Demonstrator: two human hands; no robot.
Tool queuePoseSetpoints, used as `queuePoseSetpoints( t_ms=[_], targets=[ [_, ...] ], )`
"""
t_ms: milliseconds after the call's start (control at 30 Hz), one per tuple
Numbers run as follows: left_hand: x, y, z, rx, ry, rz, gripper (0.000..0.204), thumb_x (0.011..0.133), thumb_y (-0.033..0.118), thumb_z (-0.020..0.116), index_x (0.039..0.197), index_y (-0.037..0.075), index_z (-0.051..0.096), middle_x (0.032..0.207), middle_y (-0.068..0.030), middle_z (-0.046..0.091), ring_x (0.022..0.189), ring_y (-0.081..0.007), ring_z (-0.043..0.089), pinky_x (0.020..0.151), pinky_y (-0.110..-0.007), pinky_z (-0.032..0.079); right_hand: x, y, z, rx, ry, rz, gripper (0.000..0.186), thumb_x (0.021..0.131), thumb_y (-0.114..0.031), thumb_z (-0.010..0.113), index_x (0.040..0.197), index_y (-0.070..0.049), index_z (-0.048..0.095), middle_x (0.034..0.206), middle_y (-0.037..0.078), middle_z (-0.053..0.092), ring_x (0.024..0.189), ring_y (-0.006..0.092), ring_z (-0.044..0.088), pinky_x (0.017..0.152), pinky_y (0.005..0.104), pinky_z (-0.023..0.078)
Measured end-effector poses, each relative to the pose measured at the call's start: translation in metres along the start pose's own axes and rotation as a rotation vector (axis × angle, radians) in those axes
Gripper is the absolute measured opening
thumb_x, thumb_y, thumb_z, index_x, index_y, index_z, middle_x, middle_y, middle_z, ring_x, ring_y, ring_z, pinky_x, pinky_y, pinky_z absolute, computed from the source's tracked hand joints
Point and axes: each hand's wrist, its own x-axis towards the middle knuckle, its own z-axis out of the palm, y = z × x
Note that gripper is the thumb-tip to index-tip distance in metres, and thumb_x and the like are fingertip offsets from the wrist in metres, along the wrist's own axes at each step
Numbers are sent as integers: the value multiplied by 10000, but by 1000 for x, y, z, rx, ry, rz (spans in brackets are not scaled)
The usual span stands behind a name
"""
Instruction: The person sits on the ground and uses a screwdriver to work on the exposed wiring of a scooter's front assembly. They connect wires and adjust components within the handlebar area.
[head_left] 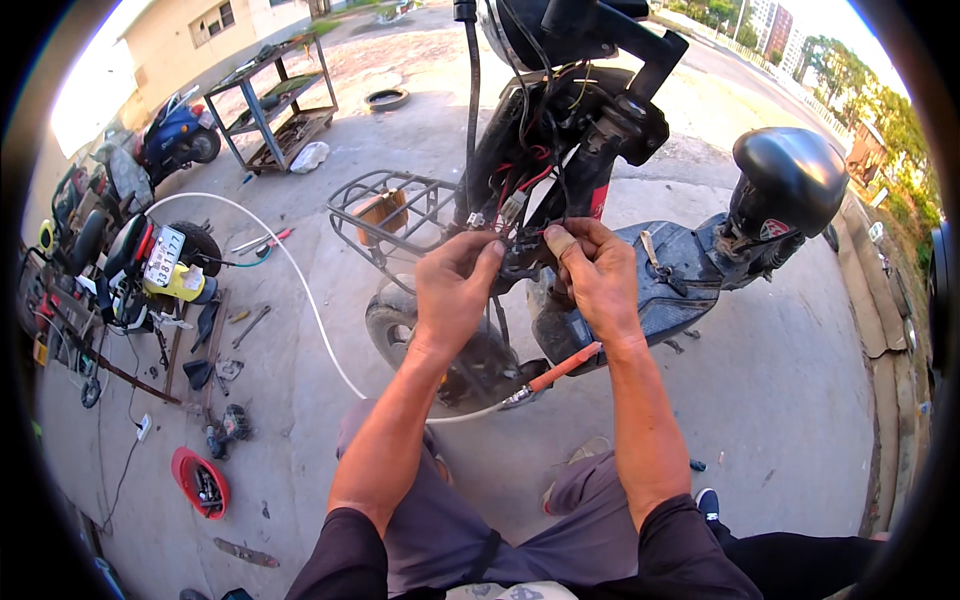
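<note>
My left hand [458, 285] and my right hand [600, 268] meet in front of the scooter's opened front column. Thumb and fingers of each are pinched on a dark bundle of wires [522, 254] between them; its exact ends are hidden by my fingertips. Just above, red and black wires and a pale connector [513, 207] hang out of the scooter [545, 120]. The black footboard [655, 275] extends behind my right hand. An orange-handled air tool [565, 367] on a white hose [300, 270] lies below my wrists, against the footboard's near edge.
A wire front basket [385, 205] juts out left of the column, and a black seat [790, 170] rises at right. Tools, a red bowl [200, 482] with metal parts and parked scooters [130, 255] crowd the left. Another person's shoe [708, 503] stands at lower right.
</note>
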Motion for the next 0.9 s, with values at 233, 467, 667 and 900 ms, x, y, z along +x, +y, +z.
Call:
queuePoseSetpoints(
  t_ms=[233,467,667,900],
  targets=[
    [-1,1,-8,243,-78,176,188,1026,93,723,1134,-39,802,766,-2,704,701,-46,590,637,-249,488,6,14,-2,141,-13,-10,201,1093,-158,668,1114,29,739,707,-58,583,612,12,468,543,218,352],
    [0,2,-12,251,-88,171,169,1007,83,733,1119,-28,794,750,-43,731,691,-57,633,631,-261,506,11,24,-3,440,-88,82,176,1103,-146,618,1150,5,695,675,-65,489,540,33,391,498,234,284],
    [2,-1,-11,177,-48,110,149,1006,82,736,1097,-32,766,754,-45,738,690,-48,639,626,-257,512,11,23,-2,548,-116,111,161,1098,-131,624,1146,11,683,657,-54,474,530,42,367,494,241,266],
    [2,-1,-11,79,-17,115,117,1020,28,724,1116,-38,732,826,24,709,729,-17,604,666,-209,473,4,10,-4,413,-192,72,160,1107,-127,611,1111,-6,716,655,-76,477,548,19,389,510,221,289]
  ],
)
